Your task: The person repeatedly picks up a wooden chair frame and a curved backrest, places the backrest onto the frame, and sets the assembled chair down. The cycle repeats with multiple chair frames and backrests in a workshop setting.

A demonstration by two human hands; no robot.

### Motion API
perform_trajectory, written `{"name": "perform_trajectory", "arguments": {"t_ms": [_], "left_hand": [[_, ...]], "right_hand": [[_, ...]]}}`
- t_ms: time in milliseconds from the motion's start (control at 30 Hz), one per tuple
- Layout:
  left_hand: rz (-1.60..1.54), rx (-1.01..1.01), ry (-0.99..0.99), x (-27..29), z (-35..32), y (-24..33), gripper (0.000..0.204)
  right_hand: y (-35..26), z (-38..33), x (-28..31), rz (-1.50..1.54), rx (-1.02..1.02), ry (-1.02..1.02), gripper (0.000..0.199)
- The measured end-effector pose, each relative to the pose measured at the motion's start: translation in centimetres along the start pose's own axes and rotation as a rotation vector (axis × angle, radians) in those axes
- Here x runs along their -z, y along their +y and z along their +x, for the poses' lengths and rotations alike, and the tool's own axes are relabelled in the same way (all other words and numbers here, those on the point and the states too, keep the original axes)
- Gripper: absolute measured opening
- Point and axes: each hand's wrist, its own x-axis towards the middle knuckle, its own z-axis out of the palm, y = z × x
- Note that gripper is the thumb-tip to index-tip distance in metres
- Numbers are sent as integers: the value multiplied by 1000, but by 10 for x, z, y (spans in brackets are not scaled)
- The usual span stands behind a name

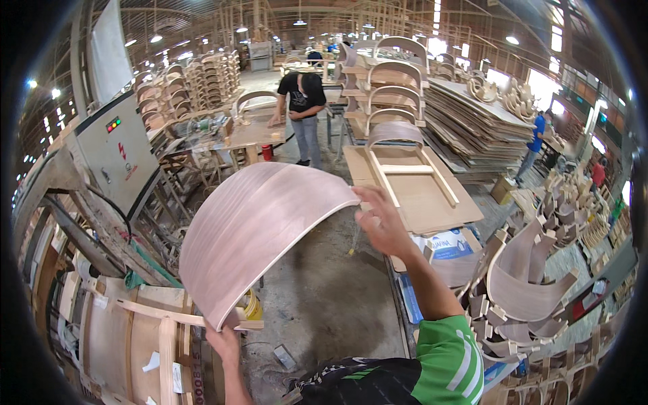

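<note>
A broad curved wooden panel (263, 223), with a pinkish-brown face and a pale edge, hangs in the air in front of me, bowed like a chair back. My left hand (224, 343) grips its lower end from below, the fingers partly hidden behind the wood. At the opposite end my right hand (381, 219) holds the corner, fingers curled at the edge. Beneath the panel's lower end, close to my left hand, lies a pale wooden frame (167, 358) on a stack of boards. To the right, another chair frame with a curved back (405, 170) rests on a cardboard-topped bench (442, 214).
A grey electrical cabinet (115, 158) stands at the left. Curved wooden parts (526, 290) pile up at the right, below stacked flat sheets (466, 128). A person in black (300, 101) works at a table ahead. A yellow bucket (252, 307) sits on the floor.
</note>
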Motion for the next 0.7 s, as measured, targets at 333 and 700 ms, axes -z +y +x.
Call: {"name": "perform_trajectory", "arguments": {"t_ms": [333, 700], "left_hand": [[401, -52, 353, 132, -5, -17, 65], [429, -54, 708, 288, -2, -23, 59]], "right_hand": [[-32, 35, -134, -466, 216, -234, 51], [-83, 58, -344, -94, 264, -495, 36]]}}
